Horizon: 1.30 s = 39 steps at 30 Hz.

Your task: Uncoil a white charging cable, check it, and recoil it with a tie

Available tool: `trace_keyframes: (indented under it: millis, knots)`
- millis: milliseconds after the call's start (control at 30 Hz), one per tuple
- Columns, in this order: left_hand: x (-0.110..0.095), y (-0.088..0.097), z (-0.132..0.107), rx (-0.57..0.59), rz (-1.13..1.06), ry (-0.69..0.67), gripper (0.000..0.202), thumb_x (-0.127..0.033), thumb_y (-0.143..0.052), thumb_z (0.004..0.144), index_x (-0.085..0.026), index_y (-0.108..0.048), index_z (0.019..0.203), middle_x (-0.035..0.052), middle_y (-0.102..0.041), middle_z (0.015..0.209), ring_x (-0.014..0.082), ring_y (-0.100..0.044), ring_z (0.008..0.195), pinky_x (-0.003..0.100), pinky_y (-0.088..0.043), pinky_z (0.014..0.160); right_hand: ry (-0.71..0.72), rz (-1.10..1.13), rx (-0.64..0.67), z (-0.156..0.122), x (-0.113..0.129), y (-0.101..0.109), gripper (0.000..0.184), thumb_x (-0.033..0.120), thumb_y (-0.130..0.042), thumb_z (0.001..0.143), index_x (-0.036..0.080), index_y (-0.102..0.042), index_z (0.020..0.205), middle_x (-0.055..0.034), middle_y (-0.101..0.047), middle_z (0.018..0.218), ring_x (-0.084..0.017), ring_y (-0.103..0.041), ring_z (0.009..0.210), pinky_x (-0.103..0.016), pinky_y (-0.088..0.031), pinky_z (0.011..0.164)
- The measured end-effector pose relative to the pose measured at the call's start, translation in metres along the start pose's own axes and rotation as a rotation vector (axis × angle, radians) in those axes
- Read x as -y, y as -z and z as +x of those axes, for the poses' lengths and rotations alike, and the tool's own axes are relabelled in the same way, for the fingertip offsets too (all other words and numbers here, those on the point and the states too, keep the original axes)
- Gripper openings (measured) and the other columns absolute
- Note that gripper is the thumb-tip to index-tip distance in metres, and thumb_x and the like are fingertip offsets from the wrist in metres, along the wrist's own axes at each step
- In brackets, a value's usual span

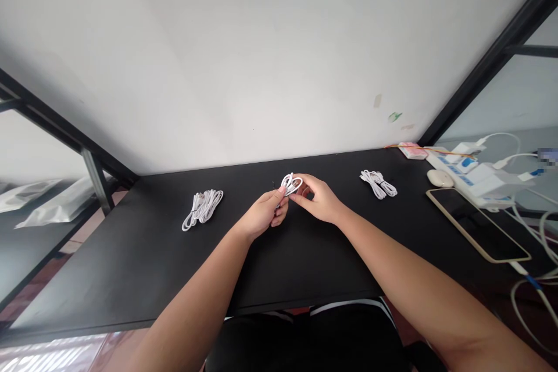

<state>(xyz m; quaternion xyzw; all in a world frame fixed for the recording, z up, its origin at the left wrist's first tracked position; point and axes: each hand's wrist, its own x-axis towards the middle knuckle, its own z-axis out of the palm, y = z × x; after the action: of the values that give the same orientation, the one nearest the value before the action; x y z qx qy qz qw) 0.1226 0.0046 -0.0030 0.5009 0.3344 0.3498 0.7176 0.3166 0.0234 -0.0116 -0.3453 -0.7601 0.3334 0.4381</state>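
Observation:
Both of my hands meet over the middle of a black table (pixel 131 267). My left hand (pixel 265 215) and my right hand (pixel 317 197) are closed on a small coil of white cable (pixel 291 183), held between the fingertips just above the tabletop. A bundle of white cables (pixel 203 208) lies to the left of my hands. Another white cable bundle (pixel 378 183) lies to the right.
A phone (pixel 477 224) lies face up at the right, plugged into a white cable. Behind it are a white power strip (pixel 473 177) with chargers, a white mouse (pixel 440 178) and a pink item (pixel 413 151). A white wall stands behind the table. Plastic bags (pixel 52 200) lie on a left shelf.

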Motion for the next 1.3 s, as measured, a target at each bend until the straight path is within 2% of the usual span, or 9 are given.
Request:
trace_keyframes:
  millis: [133, 267, 367, 500, 733, 1033, 1200, 1300]
  knots:
    - [-0.002, 0.002, -0.003, 0.091, -0.036, 0.024, 0.046, -0.056, -0.05, 0.097, -0.019, -0.039, 0.072, -0.0067, -0.034, 0.056, 0.004, -0.026, 0.043, 0.018, -0.019, 0.04, -0.064, 0.106, 0.106, -0.001, -0.004, 0.001, 0.051, 0.032, -0.066, 0.091, 0.023, -0.055, 0.141, -0.0072, -0.069, 0.112, -0.017, -0.064, 0.084, -0.032, -0.054, 0.074]
    - [-0.004, 0.003, -0.006, 0.182, -0.09, 0.059, 0.047, -0.055, -0.047, 0.099, -0.018, -0.039, 0.07, -0.0065, -0.033, 0.054, 0.0042, -0.027, 0.042, 0.019, -0.017, 0.041, -0.094, 0.221, 0.247, -0.002, -0.007, 0.002, 0.057, 0.042, -0.064, 0.093, 0.026, -0.051, 0.147, -0.0051, -0.071, 0.111, -0.018, -0.064, 0.088, -0.034, -0.054, 0.081]
    - [-0.006, 0.005, -0.008, 0.236, -0.111, 0.091, 0.048, -0.055, -0.047, 0.099, -0.018, -0.038, 0.068, -0.0067, -0.031, 0.053, 0.004, -0.026, 0.04, 0.019, -0.016, 0.04, -0.084, 0.235, 0.334, -0.001, -0.006, 0.003, 0.052, 0.045, -0.064, 0.093, 0.026, -0.056, 0.141, -0.006, -0.071, 0.115, -0.021, -0.065, 0.097, -0.037, -0.053, 0.087]
    - [-0.006, 0.006, -0.008, 0.261, -0.096, 0.128, 0.05, -0.057, -0.05, 0.097, -0.019, -0.039, 0.068, -0.007, -0.03, 0.052, 0.0039, -0.024, 0.04, 0.019, -0.014, 0.04, -0.087, 0.178, 0.385, -0.001, -0.004, 0.004, 0.037, 0.048, -0.064, 0.093, 0.023, -0.069, 0.121, -0.0061, -0.072, 0.108, -0.022, -0.065, 0.098, -0.036, -0.053, 0.087]
    - [-0.004, 0.007, -0.006, 0.146, 0.007, 0.153, 0.051, -0.059, -0.05, 0.096, -0.019, -0.039, 0.067, -0.0068, -0.029, 0.054, 0.0047, -0.022, 0.044, 0.021, -0.014, 0.041, -0.087, 0.046, 0.281, -0.001, -0.001, 0.003, 0.03, 0.048, -0.066, 0.091, 0.019, -0.069, 0.096, -0.0023, -0.064, 0.088, -0.015, -0.055, 0.073, -0.029, -0.047, 0.069]
    - [0.004, 0.01, 0.0, 0.007, 0.341, 0.08, 0.057, -0.069, -0.044, 0.093, -0.018, -0.046, 0.068, -0.0046, -0.035, 0.056, 0.0071, -0.031, 0.044, 0.024, -0.021, 0.045, -0.099, -0.091, 0.161, -0.001, 0.004, 0.006, 0.028, 0.046, -0.071, 0.087, 0.019, -0.069, 0.079, 0.0006, -0.056, 0.075, -0.012, -0.046, 0.062, -0.027, -0.038, 0.058]
    - [0.008, 0.005, 0.002, -0.188, 0.555, -0.096, 0.051, -0.067, -0.046, 0.093, -0.018, -0.051, 0.081, -0.0039, -0.043, 0.064, 0.0096, -0.037, 0.055, 0.024, -0.03, 0.052, -0.062, -0.094, 0.109, 0.0, 0.004, 0.005, 0.03, 0.042, -0.073, 0.086, 0.018, -0.063, 0.071, 0.0007, -0.054, 0.075, -0.012, -0.048, 0.062, -0.027, -0.038, 0.059]
    - [0.01, 0.0, 0.001, -0.251, 0.672, -0.198, 0.044, -0.062, -0.051, 0.093, -0.019, -0.052, 0.09, -0.0029, -0.048, 0.073, 0.0117, -0.042, 0.065, 0.025, -0.036, 0.061, -0.03, -0.125, 0.083, 0.0, 0.002, 0.004, 0.028, 0.037, -0.069, 0.089, 0.018, -0.062, 0.07, 0.0006, -0.052, 0.074, -0.012, -0.048, 0.062, -0.027, -0.038, 0.058]
